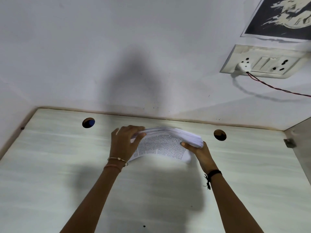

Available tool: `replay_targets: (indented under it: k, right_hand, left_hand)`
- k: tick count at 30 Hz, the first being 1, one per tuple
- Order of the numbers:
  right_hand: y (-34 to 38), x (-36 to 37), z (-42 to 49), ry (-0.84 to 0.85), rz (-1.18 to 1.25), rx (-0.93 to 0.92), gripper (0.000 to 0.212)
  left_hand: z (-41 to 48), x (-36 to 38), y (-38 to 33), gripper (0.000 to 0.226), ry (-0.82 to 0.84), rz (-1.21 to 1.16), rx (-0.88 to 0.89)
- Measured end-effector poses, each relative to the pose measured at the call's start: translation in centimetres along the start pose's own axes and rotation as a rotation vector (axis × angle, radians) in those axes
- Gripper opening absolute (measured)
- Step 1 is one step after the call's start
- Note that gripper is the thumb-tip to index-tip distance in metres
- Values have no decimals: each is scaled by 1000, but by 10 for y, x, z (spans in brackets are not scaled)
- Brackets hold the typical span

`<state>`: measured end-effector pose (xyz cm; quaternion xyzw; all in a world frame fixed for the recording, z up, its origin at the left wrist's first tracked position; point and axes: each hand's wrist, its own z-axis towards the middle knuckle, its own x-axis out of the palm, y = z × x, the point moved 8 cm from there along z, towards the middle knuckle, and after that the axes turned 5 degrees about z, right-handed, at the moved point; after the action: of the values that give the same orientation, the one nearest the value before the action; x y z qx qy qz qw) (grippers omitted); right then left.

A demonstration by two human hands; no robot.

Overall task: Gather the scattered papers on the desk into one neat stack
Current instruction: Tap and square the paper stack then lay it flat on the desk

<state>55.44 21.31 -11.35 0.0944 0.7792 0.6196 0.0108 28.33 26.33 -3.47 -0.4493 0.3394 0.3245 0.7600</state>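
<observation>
Beside the papers [163, 145], a cable hole [220, 135]

The tabletop [58, 157] is a pale, whitish board with a faint streaked grain, its far edge butting against a white wall. Two round holes are cut through it near that far edge, one to the left [88, 122] and one to the right [220, 135]. Between them is a stack of papers [165, 145], bowed upward; whether it touches the surface is unclear. A small dark speck [144, 226] marks the near part.
</observation>
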Motion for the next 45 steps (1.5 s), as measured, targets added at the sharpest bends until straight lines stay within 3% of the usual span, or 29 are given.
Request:
replay_targets:
  k: [3,6,10,14,16,21,29,31,36,39,45]
  right_hand:
    - [-1,1,1,-6,11,7,35]
    - [-2,-1,2,-14,18,17,34]
    - [-2,-2,3,-27,26,19,36]
    - [-2,-2,4,-21,24,11,37]
    - [-3,-2,6,-22,26,18,37]
    - [-6,-4,8,-35,29,39,37]
    - [-6,-4,9,-32,19,41,36]
    - [-7,-5,9,-31,22,44,36]
    - [-10,-6,11,-43,23,54,36]
    - [-12,-7,11,-40,12,54,37]
    - [-13,-7,11,-40,5,56,36]
  left_hand:
    - [-3,27,-19,49,82,393,209]
    - [-9,48,-21,59,150,582,242]
    - [-18,50,-28,61,34,623,352]
    - [-22,53,-23,94,44,559,390]
    - [-19,51,-25,85,23,500,364]
    - [-10,36,-39,27,-100,352,254]
    - [7,35,-40,11,-37,172,141]
    - [14,37,-42,15,14,138,129]
    - [19,47,-48,58,113,191,223]
    - [13,51,-52,69,153,255,274]
    - [6,58,-53,53,130,536,419]
